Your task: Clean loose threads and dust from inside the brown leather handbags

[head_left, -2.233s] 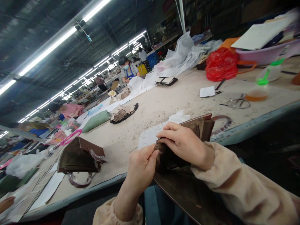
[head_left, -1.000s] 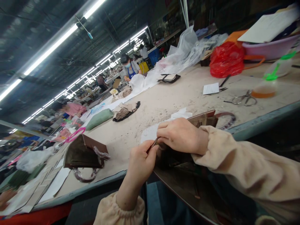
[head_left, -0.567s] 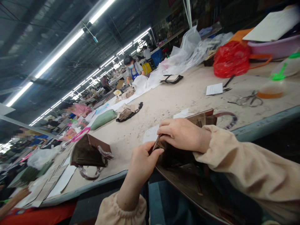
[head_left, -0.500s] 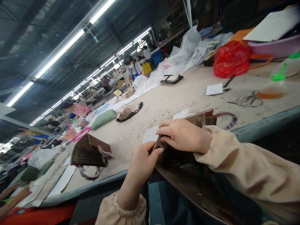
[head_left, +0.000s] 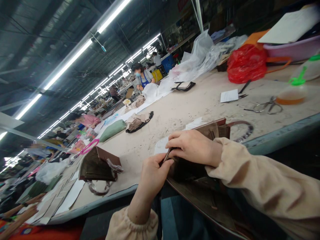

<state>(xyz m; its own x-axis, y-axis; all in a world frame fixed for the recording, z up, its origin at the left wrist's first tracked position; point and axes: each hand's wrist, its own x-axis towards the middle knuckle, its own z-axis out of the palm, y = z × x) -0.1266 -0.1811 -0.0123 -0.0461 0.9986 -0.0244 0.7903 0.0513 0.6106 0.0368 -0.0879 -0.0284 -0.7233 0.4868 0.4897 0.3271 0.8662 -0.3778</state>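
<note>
The brown bag [head_left: 212, 200], partly hidden by sleeves and overhanging the table's [head_left: 172, 116] near edge, is pinched at its rim by 2 hands: left [head_left: 155, 173], right [head_left: 191, 146]. The right fingertips are partly obscured.

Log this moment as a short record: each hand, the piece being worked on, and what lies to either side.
left hand: the left hand pinches an edge of the brown bag
right hand: the right hand grips beside it
piece: open, dark inside
to the left: second bag, handle wrapped in plastic
to the right: scissors, bottle of orange liquid, red plastic bag
</note>
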